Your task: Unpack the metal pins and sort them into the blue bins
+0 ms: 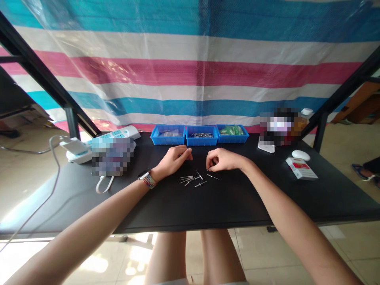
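Several thin silver blind rivets (187, 179) lie loosely in a small heap on the black table, in front of and between my hands. My left hand (175, 159) is closed just behind and left of the heap, its fingers pressed together; what they hold, if anything, is hidden. To the right, my right hand (224, 159) has thumb and fingers pinched low over the tabletop, near a single rivet (213, 176). Something tiny may be at those fingertips, too small to make out. Behind the hands, a blue bin (202, 141) holds more rivets.
Left of that bin, another blue bin (168, 140) contains clear plastic bags; a third blue bin (233, 138) holds green-and-white packets. A power strip (130, 132) with cables is at left. A small white-and-red box (301, 169) and white mouse (301, 155) lie at right. Striped sheeting (178, 71) hangs behind.
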Demonstrator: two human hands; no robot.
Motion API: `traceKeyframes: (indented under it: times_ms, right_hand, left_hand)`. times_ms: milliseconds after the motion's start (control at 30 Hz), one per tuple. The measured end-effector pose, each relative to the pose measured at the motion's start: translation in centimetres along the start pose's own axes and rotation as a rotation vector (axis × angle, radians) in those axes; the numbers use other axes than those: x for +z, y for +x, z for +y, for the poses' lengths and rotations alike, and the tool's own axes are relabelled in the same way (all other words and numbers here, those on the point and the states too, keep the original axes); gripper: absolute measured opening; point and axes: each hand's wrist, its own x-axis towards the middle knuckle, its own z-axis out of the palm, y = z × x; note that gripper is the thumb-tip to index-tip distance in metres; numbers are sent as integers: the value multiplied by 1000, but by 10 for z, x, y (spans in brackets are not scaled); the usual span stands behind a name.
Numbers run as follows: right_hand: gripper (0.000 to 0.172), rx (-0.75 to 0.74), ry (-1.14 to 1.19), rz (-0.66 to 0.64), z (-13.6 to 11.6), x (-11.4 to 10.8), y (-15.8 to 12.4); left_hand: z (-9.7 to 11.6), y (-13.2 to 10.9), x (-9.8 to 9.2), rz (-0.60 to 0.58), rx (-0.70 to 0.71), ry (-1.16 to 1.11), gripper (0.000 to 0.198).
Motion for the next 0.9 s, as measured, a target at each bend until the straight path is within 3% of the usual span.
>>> traceKeyframes:
  times_ms: [167, 367, 600, 900]
  right_hand:
    - [16, -10, 231, 348, -2, 16, 9]
    - [35, -10, 650, 507, -13, 30, 17]
    - [49, 30, 697, 566, -3, 42, 27]
    - [52, 33, 710, 590, -7, 44, 30]
  left_hand:
    - [-2, 1, 0, 49, -29, -25, 59]
    - [4, 2, -2, 25, 36, -30, 45]
    - [3, 1, 2, 86, 40, -80, 28]
    - [-1, 2, 4, 96, 28, -69, 27]
